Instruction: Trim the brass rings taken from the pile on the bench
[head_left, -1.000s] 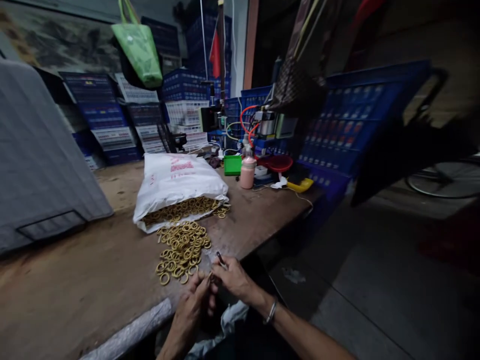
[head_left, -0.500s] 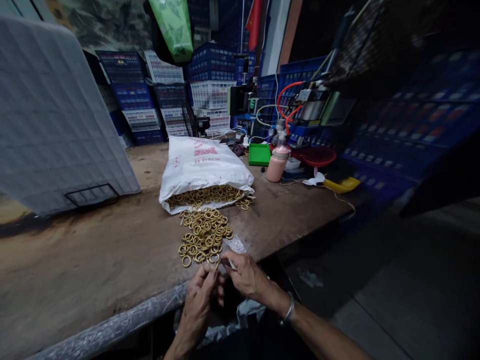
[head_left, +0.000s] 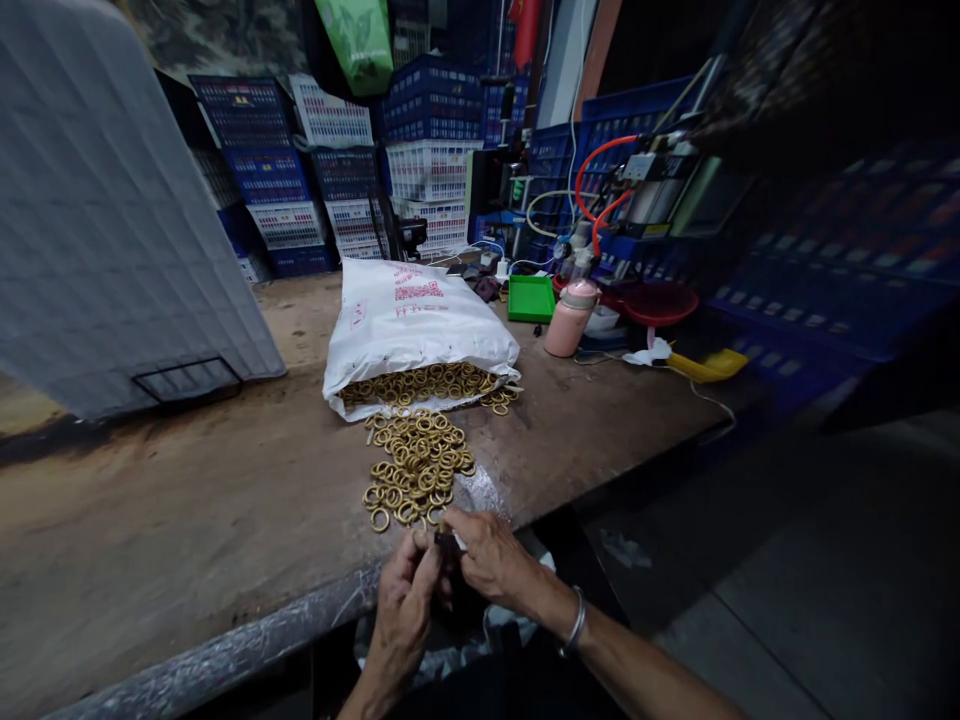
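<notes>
My left hand (head_left: 405, 600) and my right hand (head_left: 487, 555) meet at the near edge of a worn wooden bench (head_left: 187, 520). Both are pinched together around a small object between the fingertips; a thin dark metal piece shows in the right fingers, and I cannot name it. Just beyond the fingers lies a heap of several brass-coloured rings (head_left: 416, 468). Behind it a white sack (head_left: 416, 320) with red print lies on its side, open, with more rings spilling from its mouth. A metal bracelet circles my right wrist.
A grey quilted cover (head_left: 112, 220) stands at the left. Stacked blue and white crates (head_left: 337, 180) fill the back. A green tray (head_left: 531, 298), a pink bottle (head_left: 568, 318), a red bowl (head_left: 660, 300) and a machine with orange hoses (head_left: 637, 190) crowd the far right. The bench drops off to dark floor at right.
The view has swung left and down, so the bench now sits more centrally. My hands stayed pinched together at the bench edge, close to the ring heap.
</notes>
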